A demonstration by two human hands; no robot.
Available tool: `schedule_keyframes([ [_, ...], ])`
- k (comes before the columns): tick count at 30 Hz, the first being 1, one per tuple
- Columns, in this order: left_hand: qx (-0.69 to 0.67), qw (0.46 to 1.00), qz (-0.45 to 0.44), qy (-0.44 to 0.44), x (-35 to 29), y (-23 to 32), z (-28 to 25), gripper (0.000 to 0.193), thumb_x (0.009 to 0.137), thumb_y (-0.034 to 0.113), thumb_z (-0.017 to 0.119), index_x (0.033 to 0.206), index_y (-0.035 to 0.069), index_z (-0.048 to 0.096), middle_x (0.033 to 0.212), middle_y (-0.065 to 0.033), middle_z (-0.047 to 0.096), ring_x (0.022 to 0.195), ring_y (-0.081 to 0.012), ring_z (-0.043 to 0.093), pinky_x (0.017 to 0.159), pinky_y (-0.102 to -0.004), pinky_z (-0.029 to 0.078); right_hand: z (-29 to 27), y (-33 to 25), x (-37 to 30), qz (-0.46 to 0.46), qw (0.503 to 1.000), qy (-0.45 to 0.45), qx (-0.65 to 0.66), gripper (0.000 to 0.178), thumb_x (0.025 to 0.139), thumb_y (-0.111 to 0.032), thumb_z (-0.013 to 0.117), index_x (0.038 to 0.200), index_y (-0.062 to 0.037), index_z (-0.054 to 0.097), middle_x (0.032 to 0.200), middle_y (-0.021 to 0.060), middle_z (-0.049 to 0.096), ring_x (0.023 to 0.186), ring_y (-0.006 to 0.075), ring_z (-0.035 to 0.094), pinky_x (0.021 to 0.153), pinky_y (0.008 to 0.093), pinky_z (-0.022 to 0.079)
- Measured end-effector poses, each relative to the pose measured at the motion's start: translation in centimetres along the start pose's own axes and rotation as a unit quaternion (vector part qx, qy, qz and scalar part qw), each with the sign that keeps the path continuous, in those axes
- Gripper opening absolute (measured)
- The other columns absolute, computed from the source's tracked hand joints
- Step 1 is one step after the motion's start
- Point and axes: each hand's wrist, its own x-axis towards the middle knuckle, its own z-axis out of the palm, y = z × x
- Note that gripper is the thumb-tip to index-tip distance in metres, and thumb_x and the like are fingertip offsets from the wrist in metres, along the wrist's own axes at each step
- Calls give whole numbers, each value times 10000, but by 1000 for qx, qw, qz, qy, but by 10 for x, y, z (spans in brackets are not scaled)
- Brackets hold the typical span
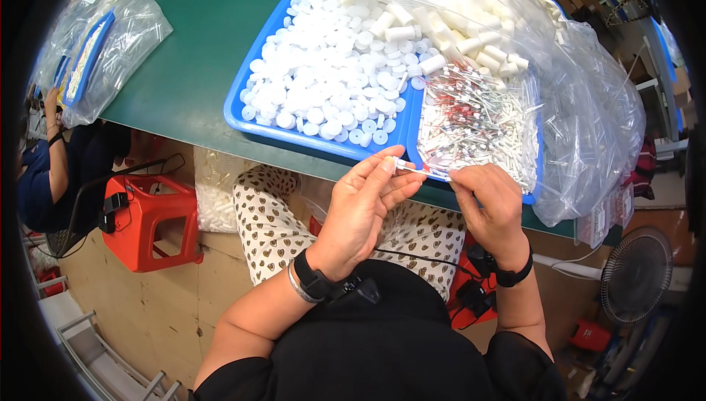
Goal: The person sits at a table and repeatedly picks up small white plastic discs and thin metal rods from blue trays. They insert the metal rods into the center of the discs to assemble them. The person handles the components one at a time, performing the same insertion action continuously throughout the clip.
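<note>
Between thumb and fingers, my left hand [364, 199] pinches a small white plastic piece [401, 164] just off the table's front edge. From it a thin, pale stick-like part [430, 173] runs right to the fingertips of my right hand [491, 196], which are closed on its other end. Right behind my hands, a blue tray [254, 130] bears a heap of white round discs [316, 62]. Its right-hand compartment contains small white tubes and thin wire-like pieces with red and silver parts [471, 103]. The exact kind of the held pieces is too small to tell.
White foam-like cylinders [441, 29] lie in a clear plastic bag [588, 107] over the tray's back right. The table [198, 40] is green. A red stool [151, 221] and another person's arm [59, 158] are at left; a fan [636, 276] stands at right.
</note>
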Motion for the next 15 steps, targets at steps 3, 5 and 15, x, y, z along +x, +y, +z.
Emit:
schedule_keyframes([
  [3,-11,1000,-10,2,1,0,-2,414,1044,172,489,1357,-95,441,1119,-180,640,1087,-246,658,980,-318,543,-1,0,1,-24,999,-5,-20,236,748,41,739,961,-32,667,821,79,672,686,255,620,600,362,469],
  [5,-12,1000,-16,-4,1,-1,-4,413,1041,166,494,1355,-97,441,1127,-179,639,1090,-243,655,982,-318,540,0,0,2,-32,999,-11,-22,238,754,34,740,972,-33,669,818,81,670,679,257,616,596,360,468],
  [15,132,986,26,-95,-6,-13,-2,435,1051,182,484,1430,-27,438,1382,-146,556,1195,-187,578,1049,-344,459,4,-8,6,395,754,-173,496,182,1022,-122,532,1101,7,633,753,56,669,652,91,640,584,242,507],
])
